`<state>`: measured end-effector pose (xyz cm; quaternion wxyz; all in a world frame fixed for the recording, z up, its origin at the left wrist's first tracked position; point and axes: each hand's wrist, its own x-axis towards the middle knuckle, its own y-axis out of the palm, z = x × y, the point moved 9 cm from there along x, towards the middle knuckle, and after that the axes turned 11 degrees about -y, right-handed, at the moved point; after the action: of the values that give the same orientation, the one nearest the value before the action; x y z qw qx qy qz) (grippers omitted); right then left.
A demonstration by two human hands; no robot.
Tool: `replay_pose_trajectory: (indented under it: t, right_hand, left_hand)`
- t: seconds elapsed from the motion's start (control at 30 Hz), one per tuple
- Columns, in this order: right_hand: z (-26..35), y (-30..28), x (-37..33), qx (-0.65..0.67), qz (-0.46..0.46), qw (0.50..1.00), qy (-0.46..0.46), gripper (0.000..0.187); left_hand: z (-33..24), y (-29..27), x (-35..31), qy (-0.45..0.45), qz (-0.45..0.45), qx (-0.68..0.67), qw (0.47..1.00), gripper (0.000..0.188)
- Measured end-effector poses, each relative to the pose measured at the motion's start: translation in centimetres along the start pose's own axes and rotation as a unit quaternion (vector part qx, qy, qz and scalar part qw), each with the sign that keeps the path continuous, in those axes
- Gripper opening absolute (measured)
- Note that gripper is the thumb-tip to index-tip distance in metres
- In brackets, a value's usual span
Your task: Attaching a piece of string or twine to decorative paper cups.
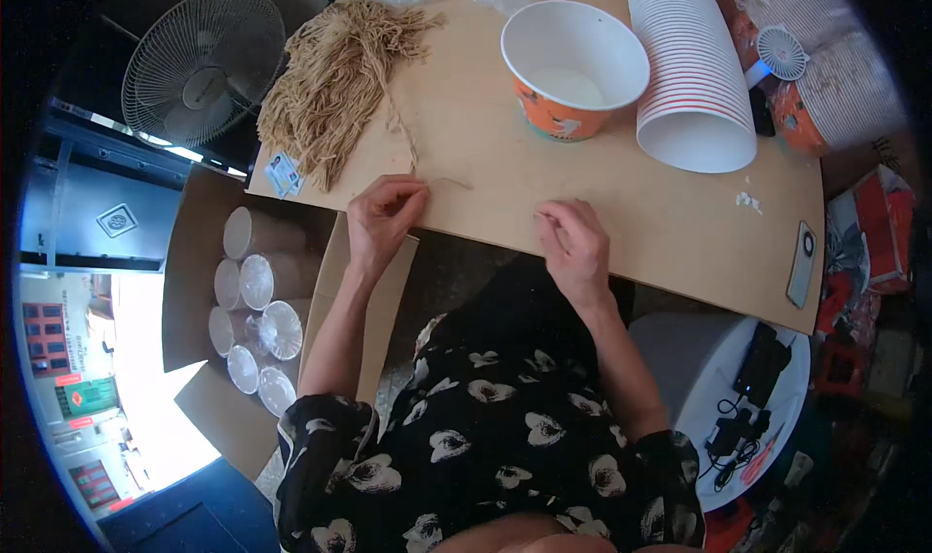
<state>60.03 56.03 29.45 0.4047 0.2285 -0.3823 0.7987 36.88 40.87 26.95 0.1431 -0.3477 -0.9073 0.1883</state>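
Observation:
A thick bundle of tan paper twine (325,77) lies on the table's left side. One loose strand (404,137) trails from it down to my left hand (383,221), whose thumb and fingers pinch at its end by the table's front edge. A short bit of strand shows just right of those fingertips. My right hand (580,250) is over the same edge, farther right, with thumb and fingers pressed together; whatever they pinch is too small to make out. Beyond it stands an upright orange paper bucket (573,63) with a white inside.
A long stack of white paper buckets (691,77) lies beside the upright one. A phone (801,265) rests at the table's right edge. Left of me is a cardboard box (209,179) of wrapped cups, near a fan (204,67). A white stool (694,456) holds adapters and cables.

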Motion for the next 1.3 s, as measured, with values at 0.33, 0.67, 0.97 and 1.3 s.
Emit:
replay_pose_trajectory:
  t: [0.33,0.67,0.97,1.3]
  right_hand:
    - [0.8,11.9,4.2,0.021,0.174,0.984,0.016,0.013]
    - [2.1,13.1,3.6,-0.024,0.227,0.970,0.089,0.019]
    - [-2.3,17.9,9.5,-0.063,0.196,0.974,0.096,0.019]
    - [-4.9,20.8,10.1,-0.098,0.262,0.937,0.207,0.020]
  left_hand:
    - [-1.3,-0.7,0.4,0.060,0.042,0.002,0.997,0.012]
    - [-2.6,-2.2,2.7,0.186,-0.075,0.183,0.962,0.021]
    - [-0.5,-2.0,3.2,0.141,-0.081,0.122,0.979,0.026]
    - [-0.2,-2.4,3.0,0.137,-0.100,0.087,0.982,0.029]
